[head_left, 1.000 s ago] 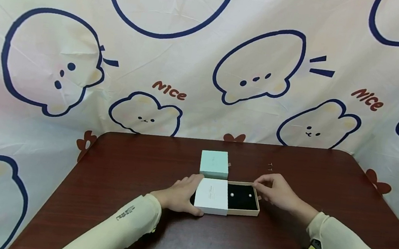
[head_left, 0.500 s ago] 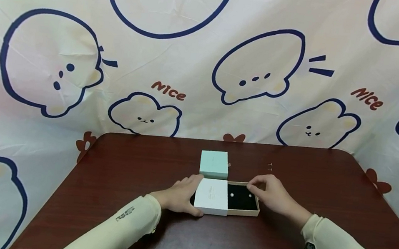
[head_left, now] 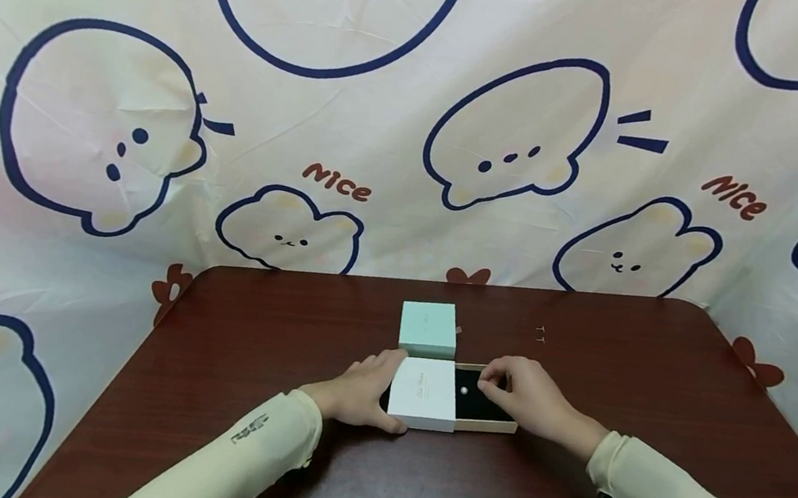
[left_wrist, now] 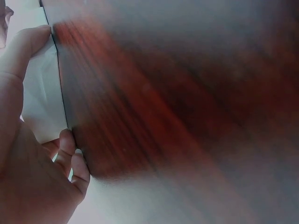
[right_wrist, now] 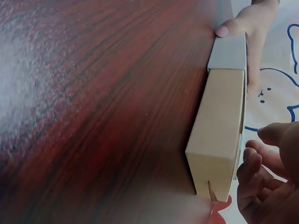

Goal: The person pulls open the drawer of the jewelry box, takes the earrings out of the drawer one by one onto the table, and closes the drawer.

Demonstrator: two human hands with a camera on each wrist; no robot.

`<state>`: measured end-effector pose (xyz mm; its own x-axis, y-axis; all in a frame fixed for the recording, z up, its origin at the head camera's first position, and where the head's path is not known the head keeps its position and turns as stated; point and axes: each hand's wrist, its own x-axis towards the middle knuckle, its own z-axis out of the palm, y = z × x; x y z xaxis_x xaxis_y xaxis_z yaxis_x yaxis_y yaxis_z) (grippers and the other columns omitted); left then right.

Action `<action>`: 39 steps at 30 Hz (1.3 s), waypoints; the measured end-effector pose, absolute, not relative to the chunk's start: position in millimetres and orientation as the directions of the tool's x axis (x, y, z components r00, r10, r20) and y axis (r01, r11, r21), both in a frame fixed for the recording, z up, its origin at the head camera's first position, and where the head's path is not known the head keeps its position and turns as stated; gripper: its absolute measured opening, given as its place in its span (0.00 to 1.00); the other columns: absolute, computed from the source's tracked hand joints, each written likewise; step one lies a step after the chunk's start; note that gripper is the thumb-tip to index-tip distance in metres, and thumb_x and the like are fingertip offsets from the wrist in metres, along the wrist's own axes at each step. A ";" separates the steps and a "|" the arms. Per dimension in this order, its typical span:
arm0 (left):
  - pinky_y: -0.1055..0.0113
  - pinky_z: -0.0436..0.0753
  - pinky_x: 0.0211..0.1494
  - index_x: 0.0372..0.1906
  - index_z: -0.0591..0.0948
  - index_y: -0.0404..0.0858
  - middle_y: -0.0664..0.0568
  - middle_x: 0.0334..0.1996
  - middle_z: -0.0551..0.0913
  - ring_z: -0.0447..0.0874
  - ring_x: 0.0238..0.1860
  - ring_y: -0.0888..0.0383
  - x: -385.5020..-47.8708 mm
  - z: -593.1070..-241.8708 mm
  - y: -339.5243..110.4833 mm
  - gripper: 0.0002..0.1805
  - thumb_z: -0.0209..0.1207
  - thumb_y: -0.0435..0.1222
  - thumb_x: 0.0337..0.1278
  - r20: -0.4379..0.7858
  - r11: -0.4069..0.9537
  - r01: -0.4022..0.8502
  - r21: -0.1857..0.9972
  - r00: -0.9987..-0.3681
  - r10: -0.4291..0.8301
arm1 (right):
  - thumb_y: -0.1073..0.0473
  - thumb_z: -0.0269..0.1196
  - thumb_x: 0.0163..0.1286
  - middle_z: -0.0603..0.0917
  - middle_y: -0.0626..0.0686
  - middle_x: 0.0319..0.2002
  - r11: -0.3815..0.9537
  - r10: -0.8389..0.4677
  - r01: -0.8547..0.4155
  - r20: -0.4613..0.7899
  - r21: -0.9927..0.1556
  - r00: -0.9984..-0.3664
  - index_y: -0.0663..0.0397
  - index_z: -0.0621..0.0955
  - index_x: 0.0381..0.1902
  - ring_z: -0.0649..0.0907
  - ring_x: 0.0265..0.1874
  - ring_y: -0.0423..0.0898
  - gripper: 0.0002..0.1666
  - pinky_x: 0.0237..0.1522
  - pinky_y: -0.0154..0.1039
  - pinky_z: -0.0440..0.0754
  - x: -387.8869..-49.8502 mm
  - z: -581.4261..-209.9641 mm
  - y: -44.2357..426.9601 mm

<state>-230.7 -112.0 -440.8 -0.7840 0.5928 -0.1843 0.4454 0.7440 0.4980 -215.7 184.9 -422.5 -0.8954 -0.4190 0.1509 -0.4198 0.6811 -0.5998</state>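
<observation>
My left hand grips the white box sleeve, thumb along its front side and fingers at its back in the head view. From the sleeve's right end a cream drawer sticks out, lined with a black pad. One white pearl stud shows on the pad. My right hand hovers over the drawer's right part, hiding what lies beneath. In the right wrist view, the thumb and bent fingers stand slightly apart beside the drawer, nothing visible between them.
Behind the white sleeve stands a mint-green box. Two tiny T-shaped pieces lie farther back on the dark red wooden table. A printed cloth hangs behind and beside the table.
My right hand has moved left from the drawer's right edge to above the black pad, covering the right-hand pearl. My left hand and the boxes have stayed in place.
</observation>
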 end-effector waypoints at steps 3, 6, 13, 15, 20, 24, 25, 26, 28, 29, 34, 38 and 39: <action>0.39 0.59 0.75 0.81 0.48 0.39 0.43 0.79 0.55 0.56 0.78 0.43 -230.4 -440.5 -112.1 0.62 0.71 0.55 0.50 -0.183 0.744 0.447 0.496 -0.784 0.593 | 0.60 0.67 0.69 0.82 0.42 0.29 0.706 -0.416 -0.422 0.150 -0.569 -0.897 0.50 0.87 0.35 0.74 0.22 0.34 0.03 0.27 0.31 0.75 -214.3 -423.6 180.7; 0.39 0.58 0.76 0.81 0.48 0.38 0.43 0.79 0.54 0.55 0.78 0.43 -230.1 -440.0 -112.0 0.62 0.71 0.55 0.50 -0.183 0.743 0.447 0.498 -0.783 0.594 | 0.59 0.68 0.69 0.82 0.42 0.30 0.728 -0.411 -0.420 0.146 -0.541 -0.900 0.49 0.87 0.36 0.74 0.24 0.33 0.02 0.28 0.31 0.75 -213.2 -424.3 176.7; 0.39 0.58 0.76 0.81 0.47 0.39 0.43 0.80 0.54 0.55 0.78 0.43 -230.2 -440.3 -111.8 0.62 0.71 0.55 0.50 -0.184 0.744 0.448 0.496 -0.783 0.594 | 0.57 0.70 0.66 0.82 0.41 0.30 0.758 -0.405 -0.420 0.144 -0.498 -0.903 0.48 0.87 0.36 0.73 0.23 0.33 0.03 0.26 0.31 0.73 -212.1 -424.3 169.2; 0.39 0.58 0.76 0.81 0.47 0.38 0.43 0.80 0.54 0.55 0.78 0.43 -230.1 -440.2 -111.7 0.62 0.71 0.55 0.50 -0.185 0.745 0.447 0.495 -0.784 0.593 | 0.57 0.70 0.66 0.82 0.41 0.30 0.766 -0.406 -0.424 0.148 -0.484 -0.902 0.48 0.87 0.37 0.74 0.25 0.33 0.03 0.27 0.31 0.73 -212.2 -424.7 167.8; 0.39 0.58 0.76 0.81 0.47 0.38 0.43 0.80 0.54 0.55 0.78 0.42 -229.9 -439.9 -111.6 0.62 0.71 0.55 0.50 -0.187 0.744 0.446 0.497 -0.782 0.594 | 0.57 0.71 0.65 0.83 0.41 0.31 0.780 -0.410 -0.435 0.158 -0.450 -0.898 0.48 0.87 0.37 0.78 0.29 0.35 0.04 0.30 0.33 0.75 -213.3 -426.6 165.1; 0.39 0.57 0.76 0.81 0.47 0.39 0.43 0.80 0.53 0.54 0.79 0.42 -230.2 -440.4 -111.8 0.62 0.71 0.55 0.51 -0.186 0.743 0.447 0.498 -0.782 0.595 | 0.56 0.72 0.64 0.83 0.41 0.32 0.782 -0.419 -0.449 0.168 -0.432 -0.892 0.48 0.87 0.37 0.80 0.32 0.36 0.05 0.32 0.34 0.77 -213.6 -427.5 162.9; 0.39 0.57 0.76 0.81 0.47 0.39 0.43 0.80 0.53 0.54 0.79 0.42 -230.1 -440.5 -111.8 0.62 0.71 0.55 0.51 -0.187 0.743 0.446 0.499 -0.782 0.595 | 0.56 0.72 0.64 0.83 0.41 0.32 0.783 -0.420 -0.450 0.169 -0.429 -0.892 0.48 0.87 0.37 0.80 0.32 0.36 0.06 0.32 0.34 0.77 -213.6 -427.7 162.2; 0.39 0.57 0.76 0.81 0.47 0.39 0.43 0.80 0.53 0.54 0.79 0.42 -230.1 -440.8 -111.9 0.62 0.71 0.56 0.51 -0.187 0.743 0.447 0.499 -0.781 0.595 | 0.56 0.72 0.64 0.83 0.41 0.32 0.784 -0.420 -0.450 0.169 -0.426 -0.892 0.48 0.87 0.38 0.80 0.32 0.37 0.06 0.32 0.35 0.77 -213.7 -427.9 161.7; 0.39 0.57 0.76 0.81 0.46 0.39 0.43 0.80 0.53 0.54 0.79 0.42 -230.0 -441.2 -112.1 0.62 0.71 0.56 0.51 -0.188 0.743 0.446 0.499 -0.781 0.596 | 0.57 0.72 0.63 0.83 0.42 0.32 0.788 -0.419 -0.446 0.161 -0.424 -0.894 0.48 0.87 0.38 0.80 0.32 0.37 0.06 0.32 0.35 0.77 -213.9 -428.2 160.6; 0.39 0.57 0.76 0.81 0.46 0.39 0.43 0.80 0.53 0.54 0.79 0.43 -230.0 -441.5 -112.2 0.62 0.71 0.56 0.51 -0.188 0.742 0.447 0.499 -0.781 0.596 | 0.57 0.72 0.63 0.83 0.42 0.32 0.790 -0.418 -0.442 0.156 -0.424 -0.895 0.48 0.87 0.38 0.80 0.32 0.37 0.06 0.32 0.35 0.77 -214.0 -428.3 160.2; 0.40 0.57 0.76 0.81 0.46 0.39 0.43 0.80 0.53 0.54 0.79 0.43 -229.7 -441.1 -112.4 0.62 0.71 0.56 0.51 -0.189 0.744 0.445 0.498 -0.782 0.594 | 0.57 0.72 0.63 0.83 0.42 0.33 0.801 -0.411 -0.428 0.134 -0.419 -0.902 0.49 0.87 0.39 0.79 0.32 0.37 0.07 0.31 0.35 0.77 -214.9 -428.3 158.1; 0.39 0.57 0.77 0.81 0.46 0.38 0.43 0.80 0.53 0.53 0.79 0.43 -229.3 -440.1 -112.3 0.62 0.71 0.56 0.51 -0.191 0.746 0.440 0.500 -0.784 0.591 | 0.58 0.72 0.63 0.83 0.43 0.32 0.803 -0.411 -0.428 0.134 -0.414 -0.902 0.49 0.87 0.39 0.79 0.32 0.37 0.07 0.31 0.35 0.77 -215.6 -428.2 157.3; 0.39 0.57 0.77 0.81 0.46 0.38 0.43 0.80 0.53 0.53 0.79 0.43 -229.3 -440.2 -112.3 0.62 0.71 0.55 0.51 -0.191 0.746 0.440 0.500 -0.784 0.591 | 0.58 0.72 0.63 0.83 0.43 0.32 0.804 -0.412 -0.428 0.133 -0.412 -0.901 0.49 0.87 0.39 0.79 0.32 0.37 0.07 0.31 0.35 0.77 -215.7 -428.3 157.2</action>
